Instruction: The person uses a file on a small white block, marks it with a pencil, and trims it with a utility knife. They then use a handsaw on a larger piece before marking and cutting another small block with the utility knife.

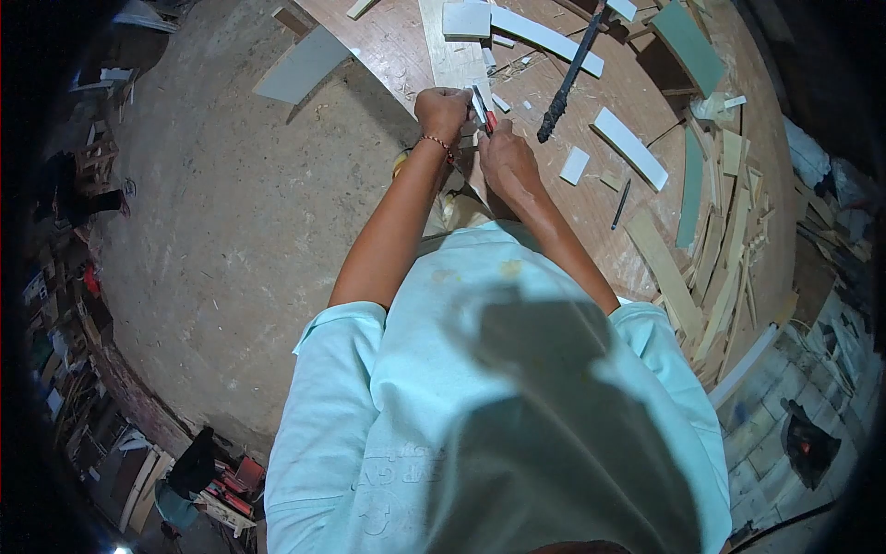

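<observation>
My right hand [509, 159] is closed around a red-handled tool [490, 120] with a bright metal front end; its exact kind is too small to tell. Just left of it, my left hand [443, 113] is closed with its fingertips close to the tool's metal end. What those fingers pinch, if anything, is hidden. Both hands are at the near edge of the wooden table, over a pale wooden board [451, 60] that runs away from me. A small white piece [500, 102] lies beside the tool.
On the table are a curved white strip [546, 41], a dark rod with a lumpy end [556, 111], white blocks [574, 165], a pencil [621, 205] and green curved pieces [690, 189]. Wood offcuts [729, 249] pile up at right. A grey panel [305, 66] juts out over the floor.
</observation>
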{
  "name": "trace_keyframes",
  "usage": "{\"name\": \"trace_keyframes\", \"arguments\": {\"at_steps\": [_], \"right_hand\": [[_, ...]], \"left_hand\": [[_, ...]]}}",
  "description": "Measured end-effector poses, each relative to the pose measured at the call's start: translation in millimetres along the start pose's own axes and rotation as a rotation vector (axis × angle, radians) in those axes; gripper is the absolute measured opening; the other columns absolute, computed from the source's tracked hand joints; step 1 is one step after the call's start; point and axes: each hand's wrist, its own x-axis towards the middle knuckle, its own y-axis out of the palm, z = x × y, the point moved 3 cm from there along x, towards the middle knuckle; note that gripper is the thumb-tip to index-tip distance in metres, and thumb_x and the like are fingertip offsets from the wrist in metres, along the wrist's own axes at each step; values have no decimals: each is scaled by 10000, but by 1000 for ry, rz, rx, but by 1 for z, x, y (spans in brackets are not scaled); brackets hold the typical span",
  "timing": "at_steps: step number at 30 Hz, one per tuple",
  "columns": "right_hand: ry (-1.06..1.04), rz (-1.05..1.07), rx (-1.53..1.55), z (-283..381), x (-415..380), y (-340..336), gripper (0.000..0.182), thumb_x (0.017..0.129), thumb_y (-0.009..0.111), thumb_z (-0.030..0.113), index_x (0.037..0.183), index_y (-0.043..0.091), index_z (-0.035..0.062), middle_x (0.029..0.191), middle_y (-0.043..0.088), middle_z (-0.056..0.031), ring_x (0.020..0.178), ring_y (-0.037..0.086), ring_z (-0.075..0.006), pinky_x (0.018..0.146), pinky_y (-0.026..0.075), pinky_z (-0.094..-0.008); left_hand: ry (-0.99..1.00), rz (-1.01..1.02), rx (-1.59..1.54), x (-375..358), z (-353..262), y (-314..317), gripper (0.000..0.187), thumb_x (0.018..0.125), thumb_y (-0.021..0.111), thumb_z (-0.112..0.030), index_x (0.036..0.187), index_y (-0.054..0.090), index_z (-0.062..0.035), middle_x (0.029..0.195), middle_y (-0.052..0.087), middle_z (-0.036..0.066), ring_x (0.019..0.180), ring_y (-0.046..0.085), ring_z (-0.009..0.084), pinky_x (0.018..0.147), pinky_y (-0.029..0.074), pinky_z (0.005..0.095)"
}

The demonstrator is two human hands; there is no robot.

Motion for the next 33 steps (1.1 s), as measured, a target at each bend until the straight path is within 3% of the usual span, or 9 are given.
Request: {"name": "trace_keyframes", "arguments": {"at_steps": [19, 21, 24, 26, 29, 32, 33], "right_hand": [[-12, -25, 27, -2, 0, -2, 314, 812, 436, 231, 863, 415, -78, 703, 541, -296, 691, 549, -418, 617, 426, -455], [98, 48, 3, -4, 0, -6, 298, 799, 451, 229, 905, 413, -47, 798, 555, -277, 778, 556, -393, 684, 441, -440], [102, 36, -12, -6, 1, -3, 316, 795, 445, 241, 932, 413, -42, 810, 555, -274, 785, 555, -391, 695, 436, -444], [128, 57, 45, -10, 3, 5, 338, 794, 430, 257, 958, 412, -38, 819, 558, -268, 791, 553, -392, 708, 431, -446], [146, 58, 49, -11, 3, 5, 345, 800, 412, 256, 963, 410, -49, 809, 560, -264, 789, 550, -395, 713, 429, -451], [126, 10, 124, -7, -3, -4, 345, 812, 405, 264, 952, 412, -51, 798, 559, -266, 786, 551, -395, 714, 432, -449], [112, -19, 117, -11, -3, -2, 349, 814, 411, 274, 955, 413, -45, 795, 559, -266, 777, 553, -393, 704, 438, -444]], "left_hand": [[41, -6, 47, -4, -7, 0, 187, 663, 631, -141, 575, 606, 22, 463, 550, 70, 394, 527, 123, 415, 420, 247], [31, 10, 23, -3, -4, 1, 183, 663, 630, -131, 573, 603, 26, 461, 546, 72, 392, 525, 123, 406, 417, 248], [24, 3, -61, 1, -1, 1, 175, 662, 627, -114, 565, 595, 27, 467, 545, 76, 385, 518, 124, 396, 415, 249], [7, 25, 64, -1, -7, 0, 141, 696, 626, -94, 686, 609, 45, 581, 575, 69, 474, 546, 116, 428, 439, 225], [69, 21, 146, 2, -7, -2, 169, 692, 628, -113, 736, 615, 50, 595, 580, 67, 485, 540, 104, 436, 438, 222], [90, 20, 193, 1, -7, -1, 194, 676, 632, -115, 761, 612, 58, 640, 602, 104, 537, 575, 164, 493, 460, 266], [277, -115, 394, -6, -16, -3, 218, 655, 642, -143, 782, 617, 33, 685, 600, 127, 611, 579, 208, 564, 457, 295]]}}
